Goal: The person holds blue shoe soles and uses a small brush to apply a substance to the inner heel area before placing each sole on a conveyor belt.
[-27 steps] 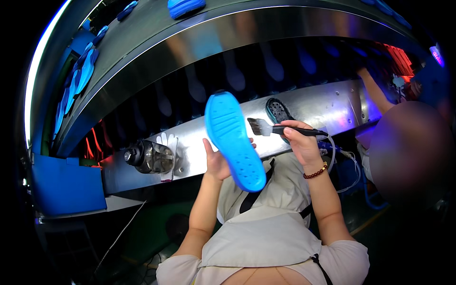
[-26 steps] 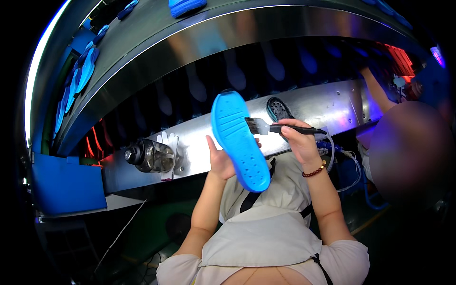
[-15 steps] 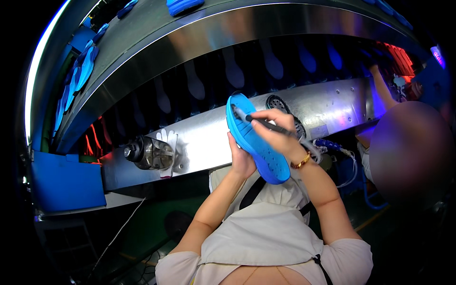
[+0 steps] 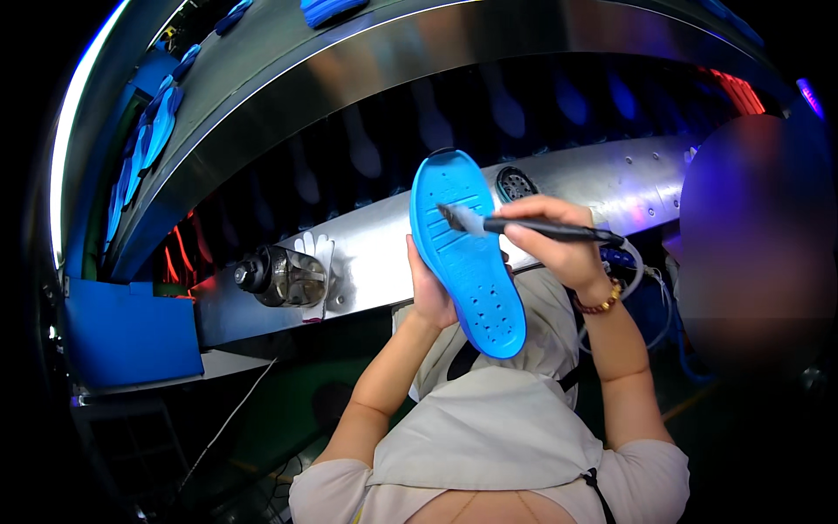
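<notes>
A bright blue shoe sole [image 4: 476,271] is tilted up toward me, showing grooves in its upper half and small holes near its lower end. My left hand [image 4: 430,293] is closed round its left edge from below; some of the fingers are hidden behind it. Between the fingers of my right hand [image 4: 563,240] is a black-handled brush [image 4: 494,224]. Its pale, dark-tipped bristles lie on or just over the grooved upper part of the sole.
On the metal ledge [image 4: 375,275] stand a dark translucent bottle [image 4: 292,277] and a white glove [image 4: 321,258]. A black sole-shaped piece [image 4: 515,183] lies behind my right hand. Blue soles [image 4: 157,131] sit on the belt at far left. Another person [image 4: 742,227], blurred, is at right.
The sole has turned to face me more fully, its lower end coming nearer. My right hand has shifted right, and the brush now lies more level across the sole, lower from its top.
</notes>
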`<action>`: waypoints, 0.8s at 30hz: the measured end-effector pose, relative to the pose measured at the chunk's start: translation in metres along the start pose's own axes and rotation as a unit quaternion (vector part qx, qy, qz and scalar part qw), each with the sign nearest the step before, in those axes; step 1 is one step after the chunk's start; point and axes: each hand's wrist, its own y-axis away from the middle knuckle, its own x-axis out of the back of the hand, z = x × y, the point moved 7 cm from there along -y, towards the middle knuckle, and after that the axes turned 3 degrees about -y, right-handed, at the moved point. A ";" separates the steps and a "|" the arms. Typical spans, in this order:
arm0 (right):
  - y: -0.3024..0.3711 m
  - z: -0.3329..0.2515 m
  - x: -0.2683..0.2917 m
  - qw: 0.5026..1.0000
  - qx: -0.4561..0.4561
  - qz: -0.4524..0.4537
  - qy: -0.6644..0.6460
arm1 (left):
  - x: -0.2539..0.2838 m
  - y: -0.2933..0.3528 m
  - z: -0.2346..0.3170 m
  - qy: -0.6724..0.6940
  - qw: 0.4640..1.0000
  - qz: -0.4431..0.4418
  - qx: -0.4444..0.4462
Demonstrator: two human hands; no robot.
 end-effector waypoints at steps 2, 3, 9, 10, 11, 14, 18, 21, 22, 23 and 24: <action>-0.003 0.002 -0.001 0.999 0.028 -0.011 0.019 | -0.014 -0.004 0.000 0.009 1.000 0.007 -0.003; 0.002 -0.006 -0.015 0.991 0.097 -0.083 0.031 | -0.002 -0.005 0.004 0.053 0.994 0.085 -0.038; 0.009 -0.004 -0.009 0.990 0.030 -0.117 -0.073 | -0.003 0.001 0.022 -0.055 0.994 0.054 -0.077; 0.005 0.001 -0.004 0.995 0.036 -0.084 -0.033 | -0.017 -0.001 0.025 -0.084 0.991 -0.029 -0.102; 0.009 0.001 -0.007 0.990 0.074 -0.116 -0.022 | -0.018 -0.002 0.024 -0.084 0.991 -0.029 -0.101; 0.020 -0.016 -0.028 0.962 0.161 -0.216 0.035 | -0.016 -0.001 0.037 -0.115 0.982 -0.011 -0.149; 0.018 -0.010 -0.013 0.980 0.055 -0.181 -0.069 | -0.019 -0.003 0.050 -0.132 0.973 0.062 -0.177; 0.017 -0.012 -0.015 0.968 0.176 -0.174 0.039 | -0.023 -0.006 0.056 -0.090 0.973 0.038 -0.209; 0.024 -0.015 -0.021 0.962 0.179 -0.197 0.060 | -0.022 -0.005 0.061 -0.072 0.971 0.031 -0.225; 0.026 -0.019 -0.023 0.956 0.184 -0.218 0.066 | -0.024 -0.004 0.068 -0.072 0.969 0.006 -0.237; 0.030 -0.022 -0.024 0.950 0.187 -0.240 0.071 | -0.024 -0.003 0.071 -0.072 0.969 0.008 -0.236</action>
